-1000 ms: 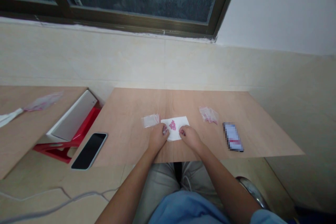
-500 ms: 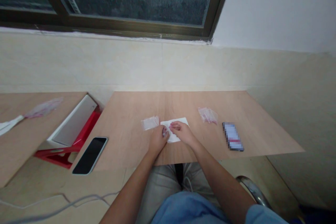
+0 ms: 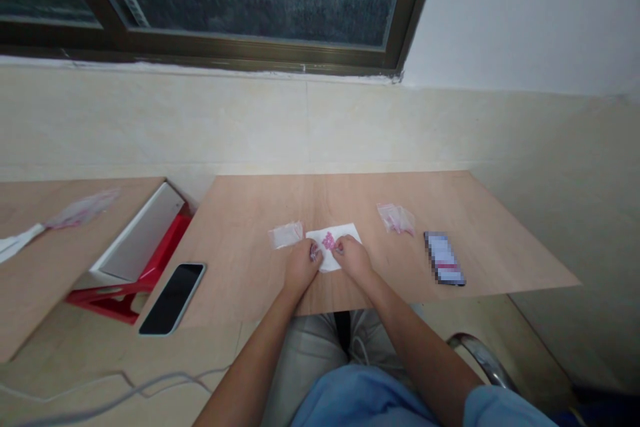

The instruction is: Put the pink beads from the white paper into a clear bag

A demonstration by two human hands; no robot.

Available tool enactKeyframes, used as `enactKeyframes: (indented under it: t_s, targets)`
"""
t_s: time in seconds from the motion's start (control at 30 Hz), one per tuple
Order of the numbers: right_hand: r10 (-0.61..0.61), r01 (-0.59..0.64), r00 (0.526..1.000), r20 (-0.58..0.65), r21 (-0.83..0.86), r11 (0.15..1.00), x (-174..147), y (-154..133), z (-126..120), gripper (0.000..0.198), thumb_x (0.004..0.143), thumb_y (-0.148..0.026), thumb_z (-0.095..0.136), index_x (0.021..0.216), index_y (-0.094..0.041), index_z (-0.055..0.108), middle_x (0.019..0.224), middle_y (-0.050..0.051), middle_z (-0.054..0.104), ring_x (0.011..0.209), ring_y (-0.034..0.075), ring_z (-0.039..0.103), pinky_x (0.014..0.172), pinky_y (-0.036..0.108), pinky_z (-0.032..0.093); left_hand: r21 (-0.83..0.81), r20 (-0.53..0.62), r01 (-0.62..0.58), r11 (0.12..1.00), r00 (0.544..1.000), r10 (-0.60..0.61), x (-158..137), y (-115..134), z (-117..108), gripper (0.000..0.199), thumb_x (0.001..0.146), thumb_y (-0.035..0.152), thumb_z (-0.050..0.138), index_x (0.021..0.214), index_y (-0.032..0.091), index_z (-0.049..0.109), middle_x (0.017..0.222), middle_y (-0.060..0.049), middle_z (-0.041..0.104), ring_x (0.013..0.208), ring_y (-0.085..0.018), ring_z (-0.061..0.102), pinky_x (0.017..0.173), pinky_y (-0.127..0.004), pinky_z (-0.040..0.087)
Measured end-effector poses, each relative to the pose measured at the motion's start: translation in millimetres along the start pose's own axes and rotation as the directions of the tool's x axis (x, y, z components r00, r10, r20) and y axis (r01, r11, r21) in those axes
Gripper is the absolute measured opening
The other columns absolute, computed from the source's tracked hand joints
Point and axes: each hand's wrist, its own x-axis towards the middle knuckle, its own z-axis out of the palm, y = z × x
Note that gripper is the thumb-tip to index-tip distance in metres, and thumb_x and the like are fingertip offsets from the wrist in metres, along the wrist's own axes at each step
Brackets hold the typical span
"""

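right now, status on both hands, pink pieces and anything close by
Left hand at left of white sheet, right hand at its right; grips unclear. Pink pieces on it, between hands. Clear bag close beyond left hand.

Curled left hand (image 3: 301, 261) near right hand (image 3: 353, 259)

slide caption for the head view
Left hand and right hand at a white sheet with small pink pieces on a wooden tabletop.

Free room beyond paper (image 3: 349, 229), between bags (image 3: 286, 235)
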Motion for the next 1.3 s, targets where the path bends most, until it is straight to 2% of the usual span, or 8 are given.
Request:
enactKeyframes:
  t_s: [0.13,0.3,0.4,0.5,0.63,0.83,1.0,1.3]
  targets:
    - [0.044,-0.043,0.999,-0.007,0.166,0.985,3.7,5.7,-6.4,0.005,0.081,-0.021,0.062,0.081,-0.018,0.066,0.087,0.005,0.068,0.080,0.017,0.062,0.076,0.026,0.047,0.010,0.000,0.007,1.000,1.000,-0.007,-0.6,1.2,-1.8,0.005,0.084,0.022,0.057,0.089,0.020,0.057,0.086,-0.003,0.060,0.082,-0.021,0.056,0.076,-0.032,0.042]
    - [0.248,-0.170,0.965,-0.087,0.513,0.842,15.5,7.6,-12.6,0.026,0.089,-0.031,0.045,0.085,-0.016,0.066,0.072,0.004,0.066,0.063,0.017,0.059,0.058,0.024,0.047,0.011,-0.003,-0.006,1.000,1.000,0.006,-0.7,0.0,-0.8,0.004,0.084,0.022,0.057,0.087,0.020,0.056,0.087,-0.003,0.060,0.082,-0.020,0.056,0.074,-0.032,0.041]
    - [0.100,-0.075,0.995,-0.020,0.520,0.851,18.0,-4.4,-10.5,0.022,0.088,-0.032,0.053,0.087,-0.017,0.068,0.075,0.004,0.069,0.065,0.016,0.062,0.062,0.024,0.048,0.009,-0.006,-0.010,1.000,1.000,0.010,-0.7,-1.2,0.4,0.004,0.086,0.023,0.057,0.087,0.020,0.056,0.086,-0.003,0.060,0.081,-0.020,0.055,0.074,-0.031,0.041]
    - [-0.101,0.066,0.994,0.047,0.480,0.875,18.7,-10.9,-8.5,0.012,0.086,-0.028,0.062,0.089,-0.019,0.071,0.083,0.003,0.072,0.072,0.015,0.065,0.070,0.024,0.049,0.003,-0.012,-0.011,1.000,1.000,0.011,-0.8,-2.1,0.8,0.004,0.087,0.024,0.056,0.088,0.020,0.056,0.086,-0.003,0.060,0.081,-0.019,0.055,0.073,-0.030,0.040]
    - [-0.032,0.023,0.999,0.024,0.305,0.952,21.8,-0.6,-8.7,0.011,0.089,-0.022,0.060,0.089,-0.018,0.070,0.084,0.003,0.072,0.072,0.015,0.064,0.069,0.023,0.046,0.009,0.006,-0.009,1.000,1.000,0.008,-0.5,-2.4,0.1,0.005,0.087,0.024,0.057,0.089,0.020,0.056,0.086,-0.003,0.060,0.080,-0.019,0.055,0.073,-0.030,0.039]
    - [-0.154,0.150,0.983,0.101,0.046,0.988,22.9,4.0,-5.6,0.016,0.088,-0.016,0.061,0.100,-0.020,0.070,0.101,0.005,0.069,0.084,0.016,0.062,0.078,0.024,0.045,0.026,-0.015,-0.016,1.000,1.000,0.016,-0.3,0.3,-0.2,0.004,0.086,0.024,0.057,0.085,0.021,0.055,0.084,-0.003,0.059,0.080,-0.020,0.055,0.073,-0.031,0.040]
    - [-0.187,0.191,0.972,0.145,-0.018,0.981,22.1,-3.3,-4.7,0.022,0.091,-0.017,0.059,0.110,-0.021,0.069,0.110,0.007,0.065,0.094,0.018,0.062,0.084,0.024,0.045,0.010,-0.015,-0.016,1.000,1.000,0.016,-0.8,0.4,-1.1,0.003,0.086,0.023,0.057,0.086,0.021,0.055,0.085,-0.003,0.059,0.081,-0.020,0.055,0.075,-0.032,0.041]
    - [-0.146,0.164,0.974,0.170,-0.099,0.981,20.8,-3.6,-8.2,0.017,0.089,-0.020,0.060,0.105,-0.020,0.065,0.110,0.008,0.064,0.094,0.019,0.061,0.081,0.025,0.044,-0.007,-0.012,-0.014,1.000,1.000,0.014,-0.4,-1.8,0.6,0.004,0.085,0.023,0.057,0.089,0.020,0.057,0.085,-0.003,0.060,0.083,-0.020,0.056,0.077,-0.032,0.042]
